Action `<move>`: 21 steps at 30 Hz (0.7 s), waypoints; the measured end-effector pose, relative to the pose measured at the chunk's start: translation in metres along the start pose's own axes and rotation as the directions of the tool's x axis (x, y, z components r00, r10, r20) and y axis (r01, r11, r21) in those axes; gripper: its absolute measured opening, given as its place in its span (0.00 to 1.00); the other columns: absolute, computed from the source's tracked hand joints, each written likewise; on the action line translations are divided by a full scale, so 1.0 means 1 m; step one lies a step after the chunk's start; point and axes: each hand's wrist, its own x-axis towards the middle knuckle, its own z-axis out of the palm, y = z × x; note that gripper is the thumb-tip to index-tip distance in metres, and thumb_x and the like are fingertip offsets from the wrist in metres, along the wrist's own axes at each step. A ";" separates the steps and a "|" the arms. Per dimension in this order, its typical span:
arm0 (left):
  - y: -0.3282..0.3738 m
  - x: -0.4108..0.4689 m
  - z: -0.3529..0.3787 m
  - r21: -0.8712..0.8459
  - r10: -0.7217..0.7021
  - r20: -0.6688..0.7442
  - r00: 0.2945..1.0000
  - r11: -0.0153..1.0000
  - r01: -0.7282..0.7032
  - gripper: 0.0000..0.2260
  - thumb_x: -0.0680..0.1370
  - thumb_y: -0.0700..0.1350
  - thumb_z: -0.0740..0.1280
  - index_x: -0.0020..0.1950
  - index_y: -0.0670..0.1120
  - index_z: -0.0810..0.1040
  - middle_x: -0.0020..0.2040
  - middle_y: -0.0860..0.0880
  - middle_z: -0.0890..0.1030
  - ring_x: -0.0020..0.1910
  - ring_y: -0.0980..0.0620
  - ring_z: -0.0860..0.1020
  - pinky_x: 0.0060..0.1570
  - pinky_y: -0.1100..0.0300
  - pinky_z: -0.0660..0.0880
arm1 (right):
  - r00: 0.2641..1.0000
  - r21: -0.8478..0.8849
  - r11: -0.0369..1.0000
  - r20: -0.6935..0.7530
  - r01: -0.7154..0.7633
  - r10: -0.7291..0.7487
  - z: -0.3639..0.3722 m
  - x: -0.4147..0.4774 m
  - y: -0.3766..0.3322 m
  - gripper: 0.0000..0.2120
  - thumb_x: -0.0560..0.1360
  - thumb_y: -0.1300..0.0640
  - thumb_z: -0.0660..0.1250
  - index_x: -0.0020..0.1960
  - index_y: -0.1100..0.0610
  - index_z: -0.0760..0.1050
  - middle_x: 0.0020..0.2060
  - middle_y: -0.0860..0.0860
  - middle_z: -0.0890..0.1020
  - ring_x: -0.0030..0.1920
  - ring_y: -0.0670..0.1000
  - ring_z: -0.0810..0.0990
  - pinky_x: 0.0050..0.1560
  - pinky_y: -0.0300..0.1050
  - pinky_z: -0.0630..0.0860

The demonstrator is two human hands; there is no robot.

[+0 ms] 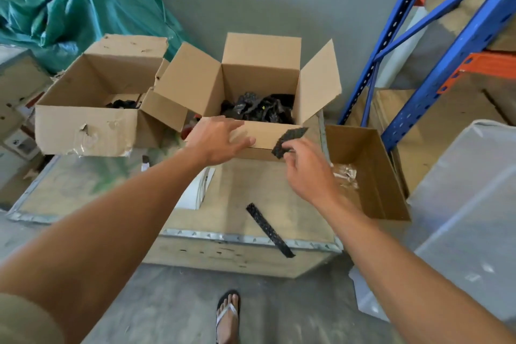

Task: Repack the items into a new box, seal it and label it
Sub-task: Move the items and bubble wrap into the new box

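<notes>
A clean open cardboard box [259, 70] stands in the middle of a wooden crate top, with several black speckled pieces [259, 110] inside. To its left sits a torn, worn box [83, 126] holding a few black pieces [122, 104]. My left hand [217, 139] reaches with spread fingers to the new box's near flap [262, 135]. My right hand [307, 167] pinches a small black speckled piece [289, 141] just in front of that flap. A long black strip [268, 229] lies on the crate near its front edge.
The wooden crate [245, 198] has a metal-edged rim. A third open box [368, 170] with clear plastic inside stands at the right. Blue shelving [435, 75] rises at the right, a teal tarp [69, 0] at the back left, a translucent bin [469, 204] at right. My sandalled foot [227, 315] is below.
</notes>
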 end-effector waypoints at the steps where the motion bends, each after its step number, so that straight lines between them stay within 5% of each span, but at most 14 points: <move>1: -0.002 -0.005 0.006 0.037 0.016 0.000 1.000 0.999 -0.016 0.35 0.77 0.74 0.53 0.73 0.52 0.75 0.70 0.48 0.78 0.70 0.46 0.74 0.68 0.47 0.71 | 0.999 0.027 1.000 -0.043 0.003 -0.001 0.010 -0.023 0.003 0.14 0.83 0.58 0.59 0.66 0.56 0.75 0.63 0.50 0.76 0.65 0.48 0.72 0.63 0.41 0.70; 6: 0.001 -0.014 0.023 0.006 -0.002 0.024 1.000 1.000 0.002 0.33 0.79 0.71 0.53 0.74 0.52 0.74 0.74 0.44 0.73 0.74 0.44 0.70 0.71 0.46 0.67 | 0.990 0.011 0.994 0.091 -0.109 0.108 0.071 -0.083 0.029 0.20 0.83 0.56 0.60 0.74 0.58 0.69 0.70 0.52 0.72 0.72 0.51 0.69 0.69 0.46 0.70; 11: 0.004 -0.021 0.033 0.016 0.020 -0.002 1.000 1.000 -0.020 0.31 0.80 0.68 0.57 0.74 0.49 0.75 0.72 0.43 0.76 0.71 0.42 0.72 0.69 0.46 0.68 | 0.908 -0.171 0.984 0.404 -0.046 0.112 0.139 -0.105 0.056 0.18 0.82 0.58 0.63 0.71 0.59 0.73 0.61 0.53 0.77 0.59 0.54 0.76 0.55 0.50 0.78; 17: 0.003 -0.023 0.038 0.028 0.025 -0.019 1.000 0.999 -0.024 0.29 0.80 0.66 0.60 0.72 0.47 0.77 0.67 0.41 0.79 0.68 0.42 0.74 0.66 0.47 0.70 | 0.896 -0.302 0.948 0.441 0.100 0.046 0.152 -0.107 0.067 0.06 0.78 0.64 0.68 0.52 0.57 0.83 0.45 0.51 0.82 0.44 0.53 0.79 0.41 0.49 0.78; 21: 0.002 -0.023 0.037 0.036 0.040 -0.028 0.999 0.999 -0.039 0.28 0.81 0.65 0.61 0.70 0.47 0.78 0.63 0.40 0.80 0.64 0.41 0.76 0.63 0.47 0.71 | 0.902 -0.290 0.951 0.431 0.104 0.033 0.150 -0.106 0.061 0.11 0.77 0.68 0.65 0.51 0.57 0.83 0.43 0.51 0.82 0.43 0.53 0.80 0.39 0.47 0.77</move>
